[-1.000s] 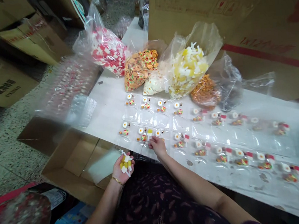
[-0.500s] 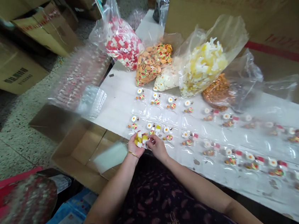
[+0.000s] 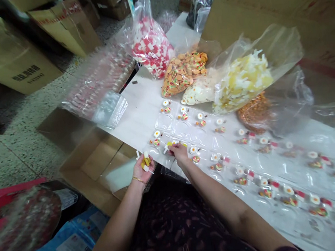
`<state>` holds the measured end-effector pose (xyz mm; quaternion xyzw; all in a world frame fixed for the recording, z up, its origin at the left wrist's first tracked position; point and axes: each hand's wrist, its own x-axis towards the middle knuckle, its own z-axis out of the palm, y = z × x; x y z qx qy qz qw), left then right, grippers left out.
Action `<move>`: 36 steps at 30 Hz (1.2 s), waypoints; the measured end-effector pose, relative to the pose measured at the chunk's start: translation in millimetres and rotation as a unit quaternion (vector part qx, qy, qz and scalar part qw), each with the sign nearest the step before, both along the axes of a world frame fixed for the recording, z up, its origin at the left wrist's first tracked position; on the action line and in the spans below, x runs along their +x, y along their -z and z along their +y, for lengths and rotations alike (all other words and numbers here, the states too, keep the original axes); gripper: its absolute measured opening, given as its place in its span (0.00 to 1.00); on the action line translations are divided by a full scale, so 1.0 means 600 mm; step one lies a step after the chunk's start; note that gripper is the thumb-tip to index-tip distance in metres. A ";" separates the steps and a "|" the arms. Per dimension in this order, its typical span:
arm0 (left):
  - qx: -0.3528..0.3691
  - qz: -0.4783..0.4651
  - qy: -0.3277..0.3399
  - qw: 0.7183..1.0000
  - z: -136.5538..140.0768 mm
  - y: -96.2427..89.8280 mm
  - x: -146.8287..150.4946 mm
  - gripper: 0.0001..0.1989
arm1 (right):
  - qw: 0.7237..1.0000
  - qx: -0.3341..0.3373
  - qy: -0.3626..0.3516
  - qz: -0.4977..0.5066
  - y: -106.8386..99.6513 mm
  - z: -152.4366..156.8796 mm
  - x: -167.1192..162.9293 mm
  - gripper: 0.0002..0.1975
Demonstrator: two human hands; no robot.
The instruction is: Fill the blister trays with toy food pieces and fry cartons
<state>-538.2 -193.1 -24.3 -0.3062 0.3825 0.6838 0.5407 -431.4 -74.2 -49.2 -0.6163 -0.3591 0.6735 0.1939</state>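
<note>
Carrying a small heap of yellow and white pieces [image 3: 146, 161] in the left hand [image 3: 140, 172], palm up and half open, fingers loosely curled, near the front edge of the white worktop [image 3: 136, 100]. Wearing a thin bracelet [image 3: 139, 180] on that wrist. Pinching a single yellow and white piece [image 3: 168, 146] in the right hand [image 3: 180, 152], fingertips closed on it at the clear trays [image 3: 164, 121], toward the left end of the nearer row. Cannot tell whether touching the plastic or held just above. Set into the trays, along two rows: fried-egg pieces [image 3: 200, 116] and other small bits; farther right, also red and white pieces [image 3: 299, 195]. Leaning behind the trays, from left to right: a bag of red and white bits [image 3: 152, 49], a bag of orange pieces [image 3: 178, 74], a bag of egg bits [image 3: 198, 93], a bag of yellow and white bits [image 3: 240, 80], and a bag of orange-brown bits [image 3: 252, 112]. Standing left of the worktop, just beside it: an open cardboard box [image 3: 84, 170].
</note>
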 end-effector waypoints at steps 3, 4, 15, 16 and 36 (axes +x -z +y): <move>-0.007 0.015 0.009 1.000 -0.024 0.001 -0.012 0.04 | 0.992 0.050 -0.061 -0.098 0.012 0.031 -0.034 0.03; -0.008 0.019 0.011 1.000 -0.029 0.001 -0.012 0.04 | 0.988 0.068 -0.076 -0.117 0.014 0.037 -0.040 0.03; -0.025 0.081 0.121 0.989 0.014 -0.015 -0.001 0.09 | 0.768 0.387 -0.443 -0.255 0.002 0.040 -0.015 0.17; -0.029 0.092 0.134 0.986 0.023 -0.016 -0.001 0.10 | 0.795 0.375 -0.423 -0.220 -0.001 0.042 -0.017 0.15; 0.083 0.090 0.231 0.965 0.180 0.004 0.063 0.15 | 0.989 0.024 -0.043 0.139 -0.038 0.097 0.089 0.14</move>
